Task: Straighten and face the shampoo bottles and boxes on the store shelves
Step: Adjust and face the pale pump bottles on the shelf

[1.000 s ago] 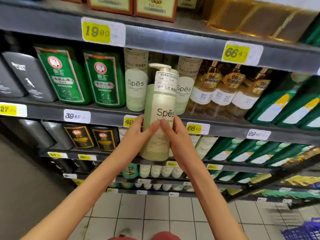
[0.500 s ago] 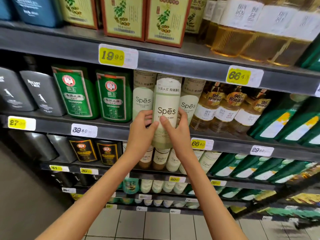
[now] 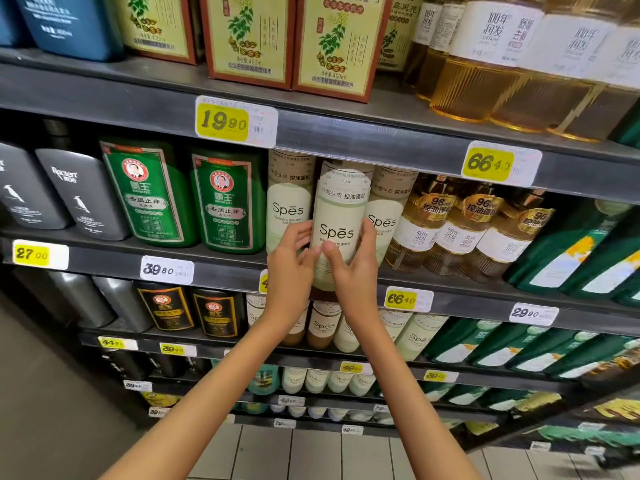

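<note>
Gripping Spes bottle (image 3: pixel 337 230), 2 matching bottles (image 3: pixel 287 209) flanking

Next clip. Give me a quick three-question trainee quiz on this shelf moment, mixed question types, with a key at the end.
1. True or false: both the left hand and the right hand grip the middle Spes bottle.
2. Multiple choice: what stands directly left of the Spes row on the same shelf? A. green bottles B. amber bottles C. blue boxes
3. Fill in: the yellow price tag beside the right wrist reads ____.

Key: 1 true; 2 A; 3 66.40
</note>
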